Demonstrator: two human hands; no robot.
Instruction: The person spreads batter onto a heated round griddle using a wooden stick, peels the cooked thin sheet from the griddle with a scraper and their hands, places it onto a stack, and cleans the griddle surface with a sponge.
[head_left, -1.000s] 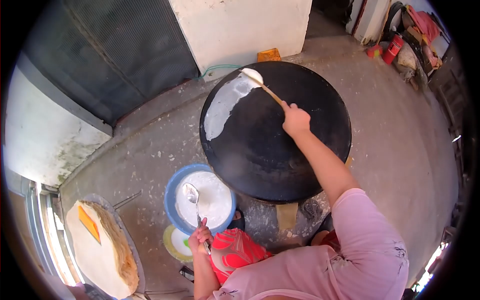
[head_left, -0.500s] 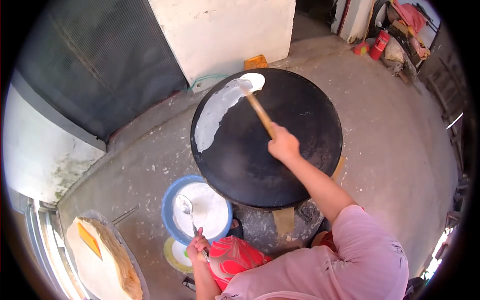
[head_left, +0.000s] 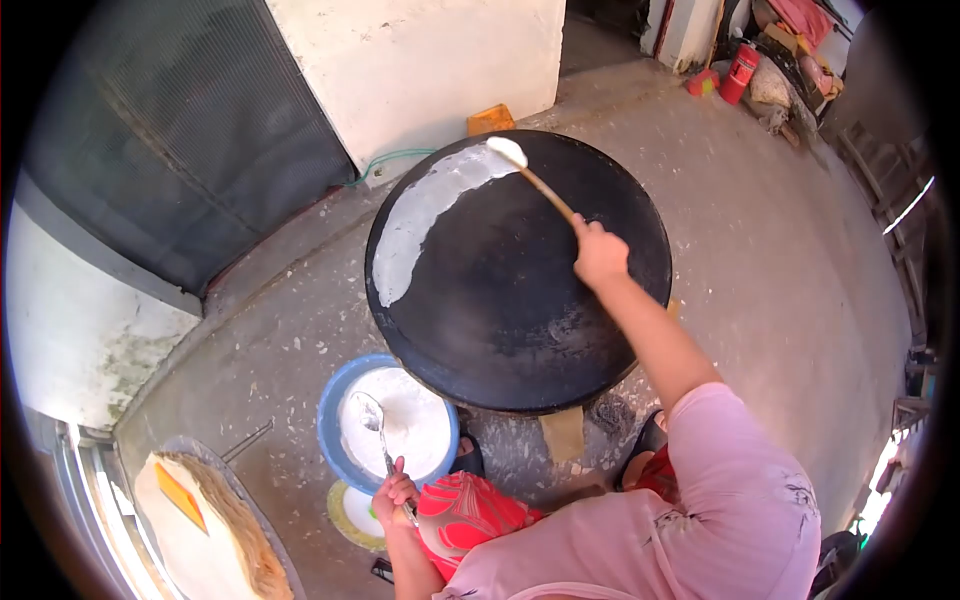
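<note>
My right hand (head_left: 602,254) is closed on the wooden handle of a spreader (head_left: 548,194), whose far end meets a blob of white batter (head_left: 508,151) near the back edge of a large round black griddle (head_left: 520,290). A curved band of thin batter (head_left: 410,222) lies along the griddle's left side. Closed round the handle of a metal ladle (head_left: 371,411), my left hand (head_left: 397,495) rests by my left knee. The ladle's bowl is over a blue basin (head_left: 330,425) of white batter.
A tall stack of thin pancakes (head_left: 190,540) with an orange scraper (head_left: 181,497) on top stands at the lower left. A green-rimmed bowl (head_left: 340,515) sits beside the basin. Behind the griddle are an orange object (head_left: 490,120) and a wall; a red extinguisher (head_left: 739,74) stands farther right.
The batter band has grown longer along the griddle's back left edge. My right hand first came nearer, then moved out to the right with the spreader. The view has shifted slightly.
</note>
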